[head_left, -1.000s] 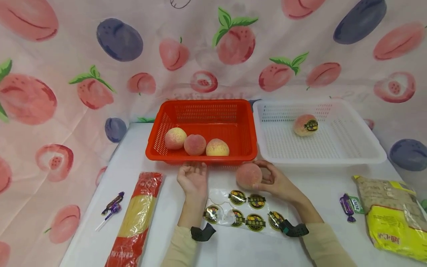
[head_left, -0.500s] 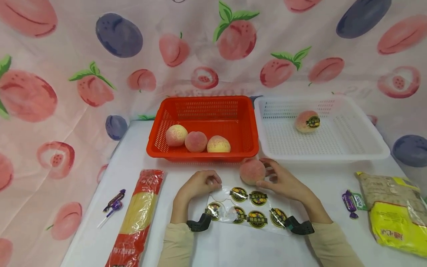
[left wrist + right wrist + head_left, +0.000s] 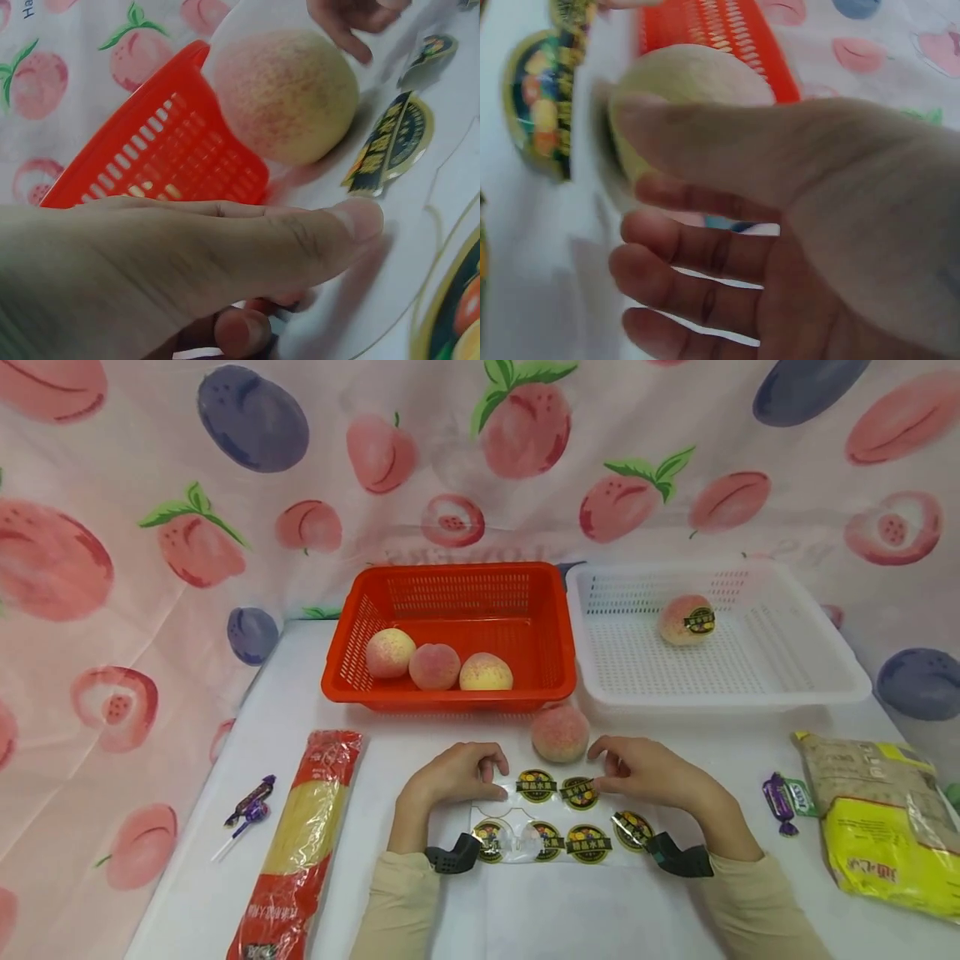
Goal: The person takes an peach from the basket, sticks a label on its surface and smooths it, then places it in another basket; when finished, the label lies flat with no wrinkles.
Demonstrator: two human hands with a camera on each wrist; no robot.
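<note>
A pink and yellow peach [image 3: 560,734] rests on the white table in front of the baskets. Nearer me lies a clear sheet of round black and gold stickers [image 3: 525,823]. My left hand [image 3: 459,774] is over the sheet's far left corner, fingers loosely bent, thumb apart from the fingertips in the left wrist view [image 3: 225,247]. Just right of the peach is my right hand [image 3: 651,774], its thumb near a sticker [image 3: 579,792]; the right wrist view shows relaxed, spread fingers [image 3: 705,247] holding nothing. Whether either hand touches the sheet is unclear.
A red basket [image 3: 448,696] holds three peaches; the white basket [image 3: 720,700] beside it holds one stickered peach [image 3: 686,620]. A noodle packet [image 3: 297,843] and candies [image 3: 251,802] lie left. On the right are more candies [image 3: 783,802] and a yellow bag [image 3: 892,852].
The right hand has let go of the peach and moved nearer the sticker sheet. The left hand has turned from palm up to palm down and come in over the sheet.
</note>
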